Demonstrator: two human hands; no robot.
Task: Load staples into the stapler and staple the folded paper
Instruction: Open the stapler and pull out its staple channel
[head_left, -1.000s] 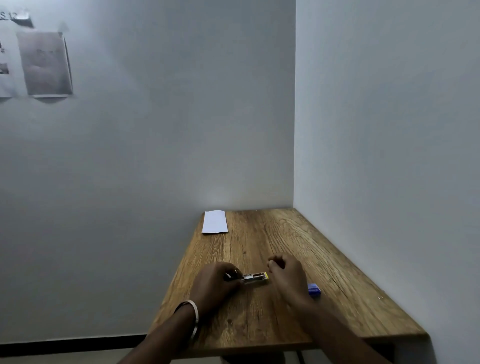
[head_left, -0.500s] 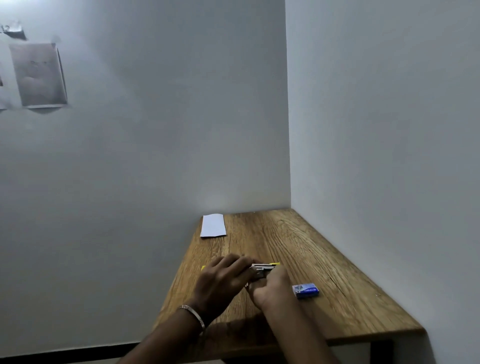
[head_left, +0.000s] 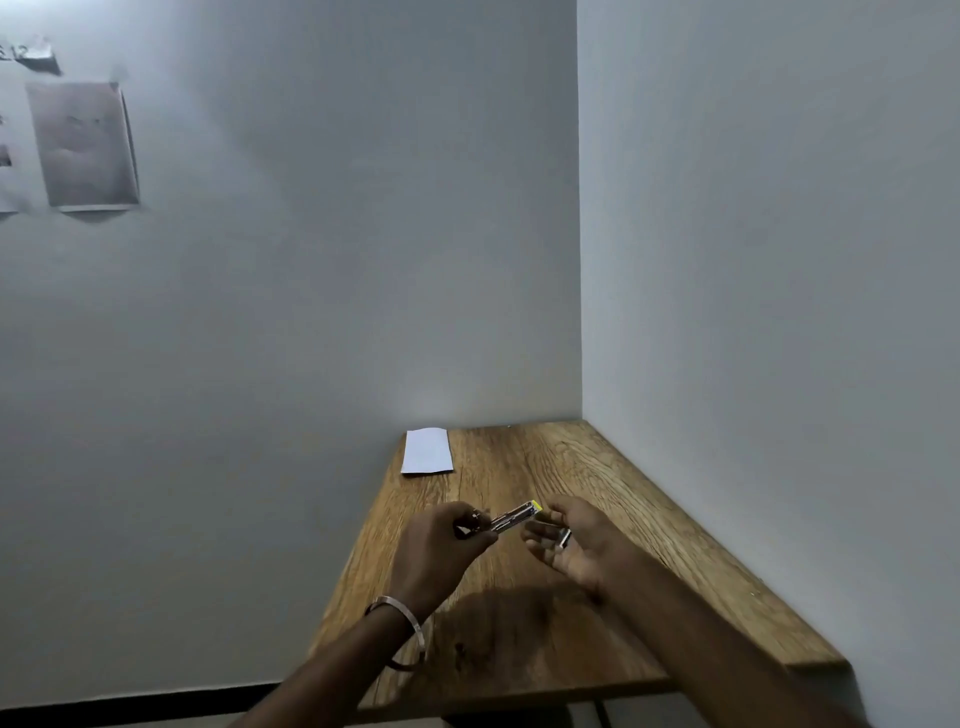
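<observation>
A small metal stapler (head_left: 514, 517) with a yellow tip is held above the wooden table (head_left: 613, 483), pinched at its rear end by my left hand (head_left: 441, 551). Its yellow tip points up and to the right. My right hand (head_left: 574, 543) is palm-up just to the right of it, fingers curled around a small grey metal piece, probably a strip of staples (head_left: 553, 535). The folded white paper (head_left: 427, 450) lies flat at the table's far left corner, against the wall. The blue staple box is hidden behind my right hand or arm.
The table stands in a room corner, with white walls directly behind it and along its right side. Its left and near edges are open. A metal bangle (head_left: 402, 616) circles my left wrist. Papers (head_left: 83, 145) are stuck high on the left wall.
Both hands have lifted off the table and come apart. The left one now holds the stapler raised, and the right one has turned palm-up with a small metal piece in it.
</observation>
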